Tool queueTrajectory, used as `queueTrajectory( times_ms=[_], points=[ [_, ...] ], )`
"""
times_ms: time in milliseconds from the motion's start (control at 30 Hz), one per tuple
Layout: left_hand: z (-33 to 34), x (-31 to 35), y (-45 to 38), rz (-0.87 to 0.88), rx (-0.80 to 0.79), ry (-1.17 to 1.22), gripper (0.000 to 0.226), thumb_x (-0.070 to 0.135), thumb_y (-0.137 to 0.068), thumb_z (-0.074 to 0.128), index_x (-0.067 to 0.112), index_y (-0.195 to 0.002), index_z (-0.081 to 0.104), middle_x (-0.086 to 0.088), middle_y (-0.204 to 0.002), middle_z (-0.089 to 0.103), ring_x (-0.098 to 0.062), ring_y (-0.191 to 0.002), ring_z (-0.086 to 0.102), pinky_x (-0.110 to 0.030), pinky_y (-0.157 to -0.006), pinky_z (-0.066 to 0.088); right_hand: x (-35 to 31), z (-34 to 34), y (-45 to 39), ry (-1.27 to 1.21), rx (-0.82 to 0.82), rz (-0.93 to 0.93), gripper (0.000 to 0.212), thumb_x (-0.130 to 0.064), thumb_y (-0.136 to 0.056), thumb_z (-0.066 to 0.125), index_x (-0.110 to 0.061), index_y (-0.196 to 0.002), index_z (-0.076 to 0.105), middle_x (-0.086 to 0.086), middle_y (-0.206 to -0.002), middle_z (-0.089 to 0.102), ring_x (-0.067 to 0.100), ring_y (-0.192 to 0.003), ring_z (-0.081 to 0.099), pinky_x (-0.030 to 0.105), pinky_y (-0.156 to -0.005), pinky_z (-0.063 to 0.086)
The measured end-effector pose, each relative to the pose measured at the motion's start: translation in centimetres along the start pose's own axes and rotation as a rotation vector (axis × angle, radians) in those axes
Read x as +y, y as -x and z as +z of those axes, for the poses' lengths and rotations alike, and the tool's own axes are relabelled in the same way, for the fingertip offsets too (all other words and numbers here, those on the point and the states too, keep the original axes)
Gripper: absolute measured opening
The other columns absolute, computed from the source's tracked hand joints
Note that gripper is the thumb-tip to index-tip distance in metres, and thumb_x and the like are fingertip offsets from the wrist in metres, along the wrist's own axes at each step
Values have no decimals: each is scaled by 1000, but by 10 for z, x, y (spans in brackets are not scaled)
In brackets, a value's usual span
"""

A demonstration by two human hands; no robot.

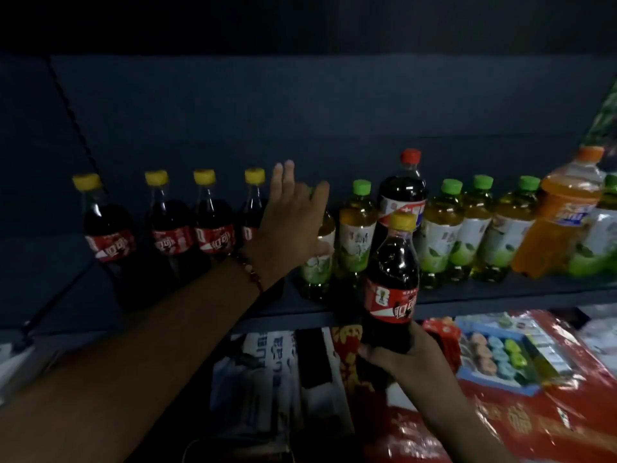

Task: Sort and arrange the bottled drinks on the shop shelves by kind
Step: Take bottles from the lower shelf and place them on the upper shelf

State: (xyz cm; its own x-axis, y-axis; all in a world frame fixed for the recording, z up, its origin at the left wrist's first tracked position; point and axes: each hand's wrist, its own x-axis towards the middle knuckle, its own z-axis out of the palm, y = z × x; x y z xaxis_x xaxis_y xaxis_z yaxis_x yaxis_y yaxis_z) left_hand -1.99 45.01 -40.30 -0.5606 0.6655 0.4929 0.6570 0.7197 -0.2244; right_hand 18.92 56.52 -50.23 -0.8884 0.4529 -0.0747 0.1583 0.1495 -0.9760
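Observation:
My right hand [397,354] grips the base of a yellow-capped cola bottle [394,279], upright in front of the dark shelf [467,304]. My left hand [290,225] reaches onto the shelf with straight fingers. Its palm lies against a green tea bottle [317,265] that it partly hides, right of the row of yellow-capped cola bottles [177,228]. Further right stand more green-capped tea bottles [440,235]. A tall red-capped cola bottle [405,192] stands behind them, and an orange drink bottle [561,215] stands further right.
Below the shelf lie packaged goods: a blue blister pack [500,352], red shiny packaging [541,416] and dark and white packs [283,362]. The shelf's back wall is dark. A gap sits between the leftmost cola bottle [107,225] and the others.

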Motion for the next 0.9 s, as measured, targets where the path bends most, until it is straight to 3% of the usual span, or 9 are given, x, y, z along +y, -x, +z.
queueTrajectory(
  times_ms=[67,133,200,233,367,500,633,767,900],
  points=[
    [-1,4,12,-36,-2,138,106,56,-67,79,15,-149,24,-16,-139,53,-47,-144,20,-55,-120,0,0,0,4,-38,11,33,34,-1,-71,80,-12,-100,65,3,-83,74,12,-68,71,18,-53,51],
    [-7,11,27,-52,12,294,99,48,-70,80,21,-148,26,-12,-137,55,-38,-134,41,-51,-117,21,-4,-4,9,-40,2,3,32,-1,-71,80,-15,-96,66,0,-79,74,7,-63,69,16,-51,49],
    [-12,17,47,-63,83,476,88,41,-74,79,26,-146,31,-7,-131,54,-28,-114,56,-43,-98,46,-10,-8,6,-13,-9,-17,33,-8,-71,82,-21,-97,66,-4,-80,74,6,-69,70,15,-55,50],
    [-14,20,59,-89,114,581,85,38,-75,79,29,-145,31,-4,-130,51,-23,-110,57,-36,-89,52,-15,-8,5,-19,-8,-22,33,-11,-72,82,-23,-98,66,-7,-82,74,7,-72,70,16,-57,50],
    [-19,28,114,-420,257,1078,95,21,-71,85,45,-142,26,11,-135,43,0,-113,52,-18,-88,48,-12,1,-12,-22,-25,-58,32,-11,-74,81,-26,-97,67,-12,-82,75,3,-73,70,15,-57,52],
    [-17,13,162,-731,430,1296,95,2,-71,82,37,-141,28,22,-122,49,11,-107,54,-11,-87,49,-19,20,-36,2,-60,-94,38,-15,-70,84,-25,-102,66,-7,-92,74,7,-81,70,23,-68,56],
    [-6,-14,190,-914,390,1353,94,8,-75,81,34,-147,28,6,-135,52,-8,-118,55,-33,-97,52,-32,51,-73,42,-56,-165,51,-14,-69,85,-17,-115,62,-6,-105,71,9,-95,67,26,-82,55],
    [0,-24,196,-1059,469,1473,71,9,-81,78,32,-138,42,1,-121,63,-17,-105,66,-34,-83,58,-25,81,-115,20,-27,-208,53,-12,-69,84,-11,-117,61,2,-109,70,17,-101,67,35,-89,56],
    [6,-30,199,-1185,455,1607,50,15,-83,76,24,-128,54,-7,-114,69,-26,-102,69,-45,-86,57,-24,100,-129,40,12,-210,59,-15,-73,83,-11,-124,53,2,-117,65,16,-104,62,28,-87,51]
  ],
)
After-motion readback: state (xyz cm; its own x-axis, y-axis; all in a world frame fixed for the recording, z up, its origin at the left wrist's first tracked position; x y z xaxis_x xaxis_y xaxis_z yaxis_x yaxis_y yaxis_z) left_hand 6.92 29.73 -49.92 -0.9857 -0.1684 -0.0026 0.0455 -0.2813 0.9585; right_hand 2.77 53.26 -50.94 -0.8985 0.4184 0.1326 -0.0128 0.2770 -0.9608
